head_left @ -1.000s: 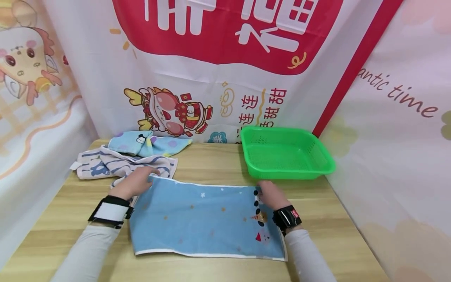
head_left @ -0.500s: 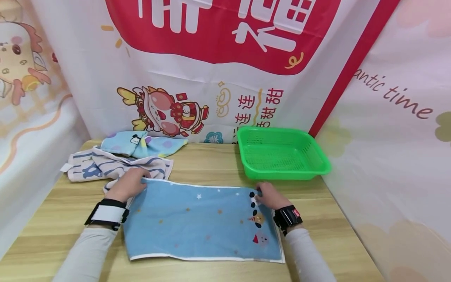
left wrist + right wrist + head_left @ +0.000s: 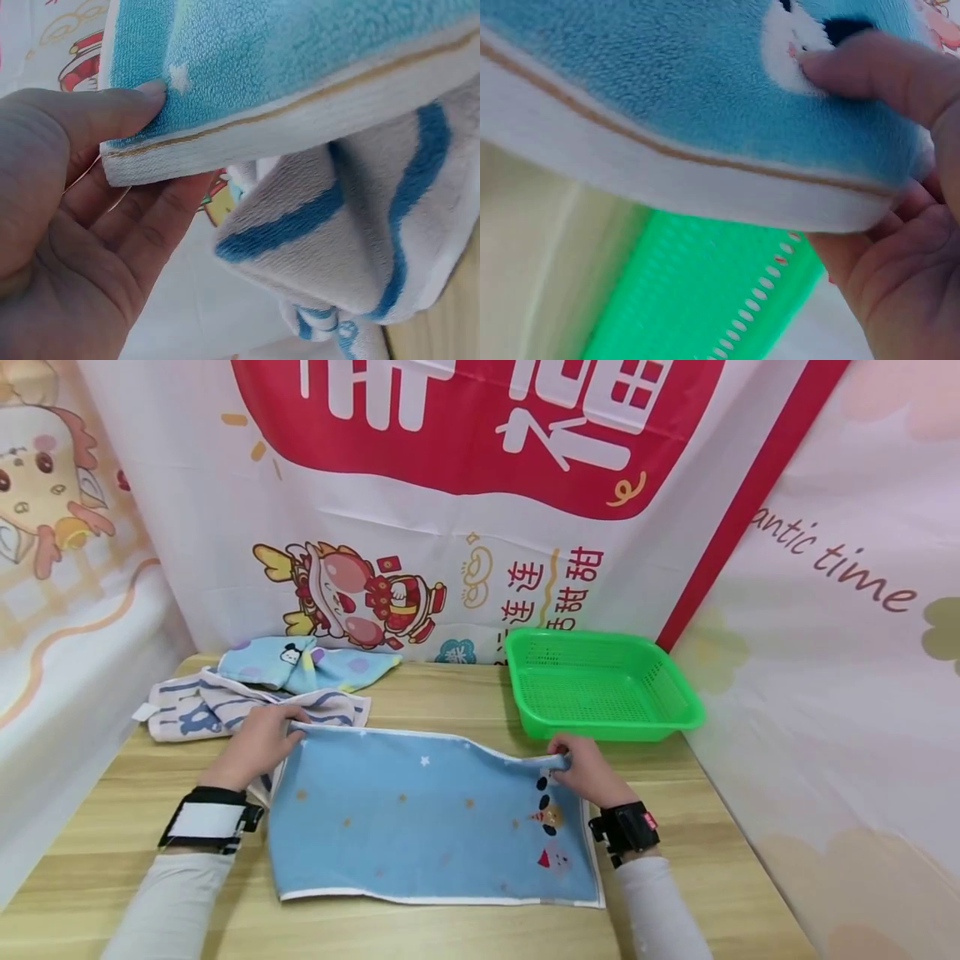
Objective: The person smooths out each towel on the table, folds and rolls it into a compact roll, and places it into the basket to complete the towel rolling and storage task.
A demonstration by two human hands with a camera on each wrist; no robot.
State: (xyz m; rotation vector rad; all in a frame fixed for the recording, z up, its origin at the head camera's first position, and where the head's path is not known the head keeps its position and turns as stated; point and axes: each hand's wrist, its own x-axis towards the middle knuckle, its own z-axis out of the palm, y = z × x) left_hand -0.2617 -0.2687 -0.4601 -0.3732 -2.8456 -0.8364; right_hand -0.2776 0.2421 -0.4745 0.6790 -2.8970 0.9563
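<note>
A blue towel (image 3: 420,827) with white edging, small stars and animal faces lies spread on the table, its far edge raised. At the far left corner my left hand (image 3: 258,745) pinches it; the left wrist view shows the thumb on top of the towel (image 3: 262,67) and the fingers beneath. My right hand (image 3: 588,768) pinches the far right corner. In the right wrist view, the thumb of the right hand (image 3: 907,97) presses on a white animal face, with the other fingers under the white border.
A striped towel (image 3: 187,710) lies crumpled at the back left, partly behind my left hand. Behind it is a light blue towel (image 3: 255,664) with coloured spots. A green plastic basket (image 3: 607,727) stands at the back right of the wooden table (image 3: 450,935), near the wall cloth.
Both hands have taken hold of the blue towel's far corners and raised that edge a little. The left hand has shifted slightly left; the near edge stays almost in place.
</note>
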